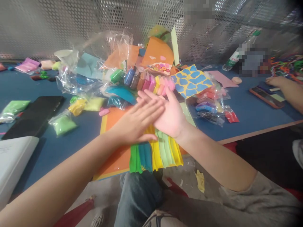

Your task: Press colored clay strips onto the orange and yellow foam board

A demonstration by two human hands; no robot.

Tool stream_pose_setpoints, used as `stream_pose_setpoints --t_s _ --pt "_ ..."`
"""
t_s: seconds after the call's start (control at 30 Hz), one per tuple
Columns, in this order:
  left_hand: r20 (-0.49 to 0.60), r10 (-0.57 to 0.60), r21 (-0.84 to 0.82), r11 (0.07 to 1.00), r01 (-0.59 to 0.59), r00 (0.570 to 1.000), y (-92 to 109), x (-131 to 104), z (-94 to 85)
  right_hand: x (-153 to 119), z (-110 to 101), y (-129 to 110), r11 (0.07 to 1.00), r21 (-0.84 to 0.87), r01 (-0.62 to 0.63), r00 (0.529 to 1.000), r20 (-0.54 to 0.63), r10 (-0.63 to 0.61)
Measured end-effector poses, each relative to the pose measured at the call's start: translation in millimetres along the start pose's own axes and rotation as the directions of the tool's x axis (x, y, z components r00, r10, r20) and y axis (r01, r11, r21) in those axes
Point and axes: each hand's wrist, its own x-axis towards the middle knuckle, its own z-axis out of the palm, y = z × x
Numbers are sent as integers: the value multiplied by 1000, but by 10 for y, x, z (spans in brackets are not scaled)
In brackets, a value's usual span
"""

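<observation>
My left hand (pixel 139 121) lies flat, palm down, across the fingers and palm of my right hand (pixel 169 115), which is turned palm up. Fingers on both hands are stretched out. Whether anything sits between the palms is hidden. Below them is a piece with ridged strips of clay (pixel 155 154) in green, blue, yellow and pale green, projecting past the table edge. An orange sheet with a yellow border (pixel 113 160) lies to its left, partly covered by my left forearm. A small pink clay lump (pixel 104 112) rests just beyond the sheet.
Bagged clay in several colours (pixel 151 82) lies behind my hands, near a yellow sheet with blue patches (pixel 193 81). A black case (pixel 35 116) and white box (pixel 17 164) stand left. At right are a bottle (pixel 236 55), a phone (pixel 266 97) and another person's hand (pixel 278 82).
</observation>
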Motion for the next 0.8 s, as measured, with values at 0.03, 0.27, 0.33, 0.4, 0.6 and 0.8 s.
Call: stream_pose_setpoints --t_s 0.03,0.27,0.33,0.4,0.6,0.8 --pt "11 32 -16 999 -32 999 1 -2 6 -3 -2 1 1000 29 6 1000 -12 -6" --pt "-17 -35 11 999 35 999 -11 -8 -23 -26 10 -66 994 79 -73 997 -23 75" --pt "1 80 -21 997 -80 997 14 -7 -44 -35 8 -62 994 113 -9 998 -56 16" --pt "-7 135 -29 990 -135 991 15 -15 -58 -44 0 -39 988 133 -83 996 -7 84" --pt "-37 47 102 994 -43 998 -42 -24 -64 -70 0 -133 984 166 -57 997 -45 65" --pt "-12 32 102 994 -31 999 -92 -40 -50 -52 -39 -82 971 138 -197 980 25 196"
